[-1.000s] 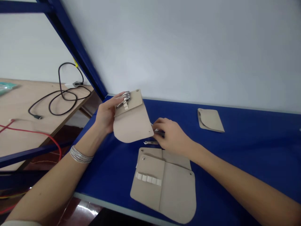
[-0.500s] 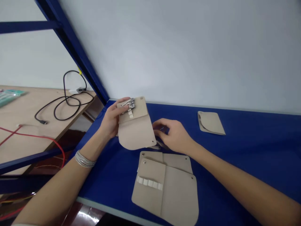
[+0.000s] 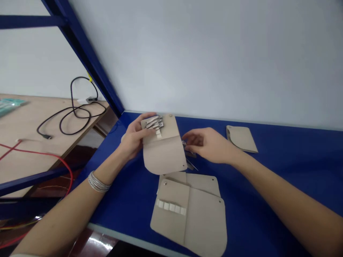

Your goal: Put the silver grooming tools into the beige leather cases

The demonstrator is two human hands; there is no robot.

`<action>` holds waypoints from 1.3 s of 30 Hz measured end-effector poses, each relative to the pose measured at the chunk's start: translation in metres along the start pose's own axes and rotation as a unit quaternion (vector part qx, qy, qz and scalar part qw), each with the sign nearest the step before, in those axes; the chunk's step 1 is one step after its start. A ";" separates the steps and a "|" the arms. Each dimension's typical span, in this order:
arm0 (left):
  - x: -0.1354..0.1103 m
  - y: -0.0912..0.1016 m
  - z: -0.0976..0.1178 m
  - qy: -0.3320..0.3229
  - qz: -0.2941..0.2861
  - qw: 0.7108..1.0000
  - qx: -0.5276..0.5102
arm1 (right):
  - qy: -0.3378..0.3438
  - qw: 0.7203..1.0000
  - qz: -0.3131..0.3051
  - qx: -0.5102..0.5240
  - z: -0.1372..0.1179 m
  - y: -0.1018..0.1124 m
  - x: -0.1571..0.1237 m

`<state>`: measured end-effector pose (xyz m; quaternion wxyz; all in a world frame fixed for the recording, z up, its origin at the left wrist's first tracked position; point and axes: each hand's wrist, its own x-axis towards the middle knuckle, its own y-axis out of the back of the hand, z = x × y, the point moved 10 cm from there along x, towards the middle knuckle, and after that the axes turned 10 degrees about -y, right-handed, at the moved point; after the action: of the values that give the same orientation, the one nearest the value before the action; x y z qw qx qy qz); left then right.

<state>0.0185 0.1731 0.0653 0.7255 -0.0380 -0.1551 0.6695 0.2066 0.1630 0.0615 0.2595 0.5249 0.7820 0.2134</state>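
My left hand [image 3: 134, 137] is closed on a beige, open nail-kit case [image 3: 164, 155], held tilted above the blue tabletop. Silver nail clippers [image 3: 154, 122] sit side by side in its upper pocket's loops, by my thumb; white elastic loops below them show no tool. Just past the case's right edge, my right hand [image 3: 207, 144] pinches a small shiny metal tool [image 3: 184, 143], mostly hidden by fingers and case. Beneath those fingers, more metal tools [image 3: 192, 164] lie on the table, partly covered. Two open beige cases [image 3: 205, 217] overlap at the front, the top one showing a row of white loops.
A folded beige case [image 3: 242, 138] lies at the back right of the blue tabletop [image 3: 284, 171], against a pale wall. To the left, beyond a blue metal frame [image 3: 88, 53], a wooden table [image 3: 26, 125] carries a black cable [image 3: 61, 123] and a red cable [image 3: 40, 153].
My left hand and the case have shifted slightly right and down. My right hand has moved right and a little up, from the tools under the case, and a metal tool shows at its fingertips.
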 end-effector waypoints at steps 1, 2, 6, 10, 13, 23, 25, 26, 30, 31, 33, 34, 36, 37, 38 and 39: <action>0.001 0.003 0.001 0.005 0.015 1.000 -0.016 | -0.008 0.999 -0.016 -0.035 0.003 -0.004 0.000; 0.002 0.007 0.002 0.011 0.032 0.999 -0.034 | -0.013 0.997 -0.027 -0.066 0.006 -0.006 -0.001; 0.003 0.019 0.002 0.034 0.104 0.989 -0.097 | -0.015 0.992 -0.018 -0.126 0.007 -0.004 -0.005; 0.002 0.021 0.002 0.037 0.117 0.989 -0.086 | 0.010 0.984 -0.023 -0.178 -0.004 -0.017 -0.014; 0.002 0.020 0.002 0.029 0.104 0.993 -0.055 | 0.031 0.977 -0.006 -0.212 -0.012 -0.035 -0.020; 0.002 0.015 0.007 0.013 0.082 0.996 -0.015 | 0.037 0.964 0.066 -0.254 -0.019 -0.066 -0.027; 0.002 0.014 0.007 0.014 0.079 0.997 -0.011 | 0.059 0.956 0.068 -0.280 -0.025 -0.070 -0.032; 0.002 0.014 0.007 0.014 0.078 0.997 -0.011 | 0.069 0.952 0.068 -0.292 -0.027 -0.072 -0.034; 0.002 0.014 0.007 0.014 0.077 0.997 -0.013 | 0.075 0.943 0.062 -0.319 -0.031 -0.077 -0.036; 0.002 0.014 0.007 0.015 0.076 0.997 -0.013 | 0.077 0.943 0.055 -0.320 -0.031 -0.079 -0.036; 0.002 0.013 0.007 0.019 0.074 0.997 -0.019 | 0.087 0.946 0.038 -0.311 -0.033 -0.081 -0.035; 0.002 0.012 0.007 0.022 0.072 0.997 -0.024 | 0.092 0.949 0.027 -0.300 -0.033 -0.080 -0.034; 0.002 0.010 0.006 0.025 0.066 0.997 -0.031 | 0.089 0.962 0.008 -0.258 -0.031 -0.071 -0.029; 0.002 0.009 0.006 0.024 0.064 0.997 -0.032 | 0.084 0.971 0.007 -0.223 -0.030 -0.062 -0.026; 0.001 0.008 0.006 0.022 0.061 0.997 -0.031 | 0.075 0.981 0.014 -0.177 -0.029 -0.049 -0.022; 0.001 0.007 0.005 0.020 0.056 0.998 -0.027 | 0.066 0.990 0.036 -0.119 -0.028 -0.032 -0.019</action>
<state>0.0104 0.1737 0.0688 0.6882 -0.0794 -0.1565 0.7040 0.1725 0.1327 0.0670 0.2598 0.5033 0.7469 0.3482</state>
